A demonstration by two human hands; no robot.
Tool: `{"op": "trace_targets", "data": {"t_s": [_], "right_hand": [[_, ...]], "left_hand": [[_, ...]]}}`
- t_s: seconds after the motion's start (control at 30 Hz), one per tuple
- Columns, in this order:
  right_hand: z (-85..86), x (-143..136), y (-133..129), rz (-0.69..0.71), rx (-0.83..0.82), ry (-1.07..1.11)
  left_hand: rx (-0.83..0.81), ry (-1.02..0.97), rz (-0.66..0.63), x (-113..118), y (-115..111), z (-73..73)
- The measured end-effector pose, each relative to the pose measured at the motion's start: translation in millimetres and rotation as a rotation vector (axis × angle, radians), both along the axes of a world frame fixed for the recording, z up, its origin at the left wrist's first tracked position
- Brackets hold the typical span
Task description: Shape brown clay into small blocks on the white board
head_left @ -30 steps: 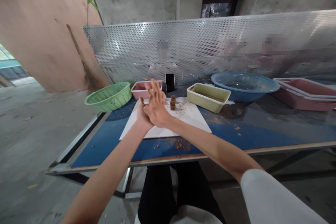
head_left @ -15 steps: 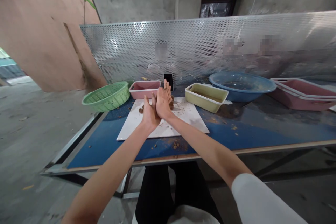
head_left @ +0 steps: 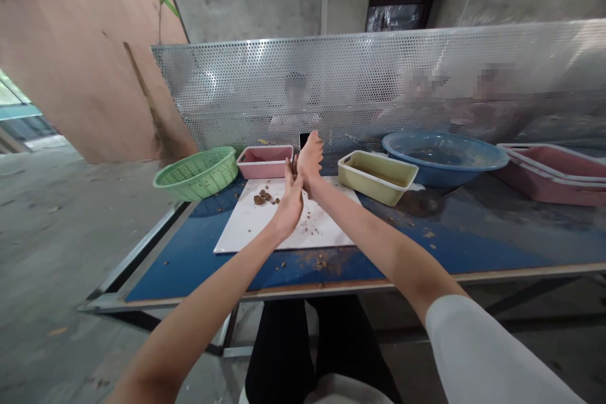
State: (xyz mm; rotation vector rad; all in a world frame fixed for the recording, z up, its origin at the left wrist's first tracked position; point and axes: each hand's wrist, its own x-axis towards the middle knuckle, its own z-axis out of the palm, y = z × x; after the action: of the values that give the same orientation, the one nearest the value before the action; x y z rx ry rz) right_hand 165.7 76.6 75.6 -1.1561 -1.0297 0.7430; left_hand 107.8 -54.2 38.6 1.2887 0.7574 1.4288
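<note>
My left hand [head_left: 290, 205] is raised over a white board [head_left: 237, 231], its fingers stretched out and pointing up and away. My right hand [head_left: 310, 156] leans against it, palm toward the left palm, with its fingers extended. Brown smears show on the fingers. Whether anything lies between the palms is hidden. On the board, left of my hands, lie brown clay-like lumps [head_left: 260, 198], with small crumbs scattered to the right and nearer me.
Behind the board stand a pink basin [head_left: 265, 168] and a partly covered phone [head_left: 303, 138]. A green basket [head_left: 196, 175] sits left; a yellow-green basin [head_left: 374, 188], a blue bowl [head_left: 435, 172] and stacked pink basins [head_left: 544, 180] sit right. Crumbs [head_left: 322, 262] dot the blue tabletop.
My palms have slid against each other, the right hand shifting up and away while the left dropped nearer me. The lumps on the board's left side now show more fully.
</note>
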Motion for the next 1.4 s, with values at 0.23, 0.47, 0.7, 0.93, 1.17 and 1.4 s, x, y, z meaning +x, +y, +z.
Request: {"op": "trace_targets", "data": {"t_s": [0.23,0.47,0.7,0.93,1.17,1.4], "right_hand": [[-7.4,25.4,-5.0,0.040,0.085,-0.232],[-55.1,49.9,-39.5,0.398,0.540,-0.798],[-75.2,53.4,-56.1,0.474,0.658,-0.875],[-77.0,55.1,-61.7,0.516,0.673,-0.899],[-86.1,55.9,-57.9,0.447,0.659,-0.877],[-94.5,53.3,-56.5,0.343,0.684,-0.814]], "left_hand": [[0.084,-0.131,-0.096,-23.3,41.8,-0.5],[-0.262,0.072,-0.427,-97.5,64.7,-7.7],[-0.290,0.103,-0.589,-107.9,55.1,-25.8],[-0.289,0.043,-0.686,-103.7,54.5,-30.5],[-0.376,0.004,-0.596,-100.9,57.1,-38.6],[-0.345,-0.017,-0.486,-99.8,62.5,-38.9]]}}
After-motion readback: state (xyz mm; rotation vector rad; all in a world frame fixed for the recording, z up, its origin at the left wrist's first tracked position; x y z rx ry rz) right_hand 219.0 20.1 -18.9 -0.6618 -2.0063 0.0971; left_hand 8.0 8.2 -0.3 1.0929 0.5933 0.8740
